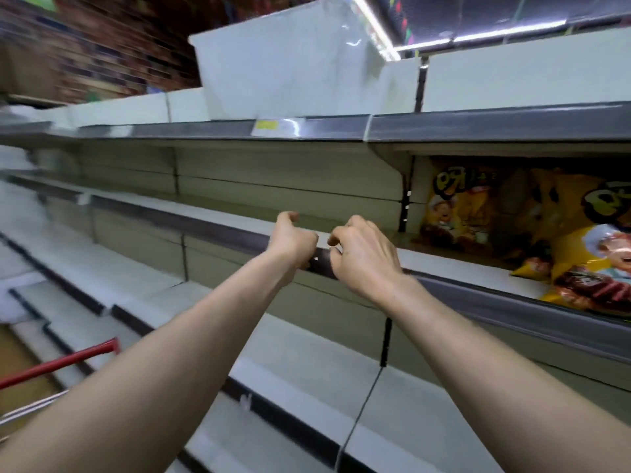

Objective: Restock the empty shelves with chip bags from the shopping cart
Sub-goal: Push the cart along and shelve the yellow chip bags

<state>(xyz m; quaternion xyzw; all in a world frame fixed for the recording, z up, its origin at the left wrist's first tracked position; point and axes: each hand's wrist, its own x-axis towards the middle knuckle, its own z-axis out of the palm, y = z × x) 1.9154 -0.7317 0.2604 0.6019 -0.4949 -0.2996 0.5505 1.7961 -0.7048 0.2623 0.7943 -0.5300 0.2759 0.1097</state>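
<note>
I see a long store wall of pale shelves, and most of them are bare. The shelf [232, 215] just past my hands has nothing on it there. My left hand [292, 238] and my right hand [363, 256] are side by side, almost touching, right at the dark rail [205, 227] on the front of that shelf. Both have their fingers curled in, like loose fists, and there is no bag in either one. The fingertips are at the rail, but I cannot tell if they pinch it. The chip bags [478, 206] that I can see are yellow. They sit on this same shelf, off to the right of my right hand. The cart [61, 365] is low down, to the left of my left arm. Only its red handle and a bit of wire show, so I cannot see the bags in it. A big white box [283, 63] stands high above both hands. I think I am between bags, because my hands hold no bag and lots of room waits. Next I would draw both hands back, turn down and left to the cart, and open my fingers. I would take a bag softly so the chips do not break, then stand it in the bare spot in front of my hands.
</note>
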